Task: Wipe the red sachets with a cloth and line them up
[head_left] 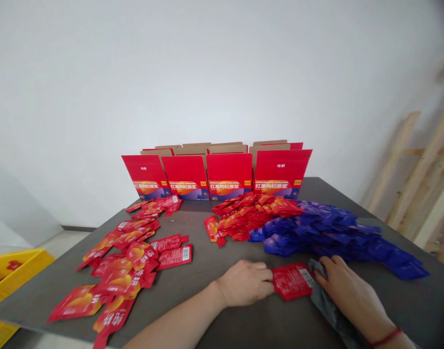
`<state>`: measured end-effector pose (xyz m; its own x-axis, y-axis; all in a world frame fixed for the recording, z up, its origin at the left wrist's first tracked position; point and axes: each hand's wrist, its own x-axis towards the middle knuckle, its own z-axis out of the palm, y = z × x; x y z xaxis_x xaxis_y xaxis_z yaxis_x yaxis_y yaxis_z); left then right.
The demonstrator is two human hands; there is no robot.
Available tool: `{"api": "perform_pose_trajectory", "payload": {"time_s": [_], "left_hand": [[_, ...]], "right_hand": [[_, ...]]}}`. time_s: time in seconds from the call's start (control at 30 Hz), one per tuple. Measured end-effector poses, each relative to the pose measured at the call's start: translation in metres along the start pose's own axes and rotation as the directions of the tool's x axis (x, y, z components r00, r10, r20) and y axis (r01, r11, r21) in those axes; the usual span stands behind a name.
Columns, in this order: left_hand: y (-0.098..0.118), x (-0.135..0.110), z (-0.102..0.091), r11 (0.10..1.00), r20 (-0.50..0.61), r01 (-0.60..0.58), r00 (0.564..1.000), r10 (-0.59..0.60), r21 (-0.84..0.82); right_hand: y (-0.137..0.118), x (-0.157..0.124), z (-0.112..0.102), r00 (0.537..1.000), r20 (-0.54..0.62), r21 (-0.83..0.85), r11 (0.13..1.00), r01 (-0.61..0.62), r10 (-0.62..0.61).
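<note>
1. At the near edge of the bench (198, 228), the left hand (245, 283) lies knuckles up with its fingers curled in, clenched on the left edge of a red sachet (292, 280).
2. Just right of it, the right hand (349, 291) rests palm down on a grey cloth (327, 310), fingers loosely bent, fingertips at the sachet's right edge. Whether it grips the cloth or only presses on it I cannot tell; a red cord (385, 338) circles that wrist.
3. Between the two hands the red sachet lies flat on the bench: a glossy, roughly rectangular pouch showing fine white print and a barcode near its right end.
4. Under everything, the bench is a matt, dark grey slab.
5. Along its far edge stand red cardboard boxes (229, 177) in a row, lids up and brown inside, with an orange and purple band across their fronts.
6. To the right spreads a heap of shiny blue sachets (327, 230), touching a heap of red sachets (251, 213) in the middle.
7. On the left, loose red sachets (130, 257) with orange artwork are strewn flat, some overlapping.
8. Beneath the right hand, the cloth is crumpled and dull.
</note>
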<state>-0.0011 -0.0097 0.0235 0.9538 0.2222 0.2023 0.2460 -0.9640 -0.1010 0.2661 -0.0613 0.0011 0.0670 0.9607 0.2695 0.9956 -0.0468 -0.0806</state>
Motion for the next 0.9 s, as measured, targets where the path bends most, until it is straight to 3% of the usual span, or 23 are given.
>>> {"api": "perform_pose_trajectory", "payload": {"time_s": [0.1,0.3,0.43,0.53,0.57,0.6,0.67,0.73,0.8,0.9], "left_hand": [[0.0,0.001,-0.001,1.0,-0.008,-0.023,1.0,0.023,-0.017],[-0.001,0.002,0.003,0.988,-0.034,-0.063,0.998,0.059,-0.144],[0.003,0.0,0.006,0.965,-0.03,-0.034,0.999,0.028,-0.259],[0.004,-0.001,0.003,0.898,-0.127,0.077,0.981,-0.146,-0.434],[0.002,0.0,0.001,0.845,-0.163,0.154,0.948,-0.272,-0.512],[-0.002,0.002,-0.003,0.775,-0.195,0.238,0.887,-0.419,-0.586],[-0.019,0.011,-0.012,0.618,-0.25,0.369,0.681,-0.688,-0.694],[-0.047,0.028,-0.025,0.527,-0.308,0.439,0.478,-0.823,-0.727],[-0.083,0.049,-0.039,0.52,-0.339,0.496,0.411,-0.846,-0.695],[-0.137,0.082,-0.054,0.508,-0.335,0.557,0.388,-0.859,-0.657]], "right_hand": [[-0.007,-0.005,-0.002,1.0,0.004,0.04,0.999,-0.008,0.008],[-0.045,-0.014,0.003,0.992,0.086,0.193,0.978,0.079,-0.097],[-0.027,-0.012,0.011,0.998,0.051,0.138,0.99,0.014,-0.021],[-0.003,-0.01,0.017,0.998,0.032,0.151,0.987,-0.06,0.056],[0.002,-0.009,0.019,0.997,0.035,0.167,0.983,-0.078,0.073],[0.006,-0.009,0.021,0.996,0.039,0.182,0.979,-0.091,0.085],[0.008,-0.009,0.025,0.995,0.045,0.205,0.974,-0.098,0.09],[0.007,-0.009,0.028,0.995,0.041,0.213,0.973,-0.093,0.086],[0.007,-0.01,0.031,0.997,0.028,0.216,0.973,-0.082,0.078],[0.007,-0.011,0.033,0.997,0.016,0.23,0.97,-0.079,0.077]]}}
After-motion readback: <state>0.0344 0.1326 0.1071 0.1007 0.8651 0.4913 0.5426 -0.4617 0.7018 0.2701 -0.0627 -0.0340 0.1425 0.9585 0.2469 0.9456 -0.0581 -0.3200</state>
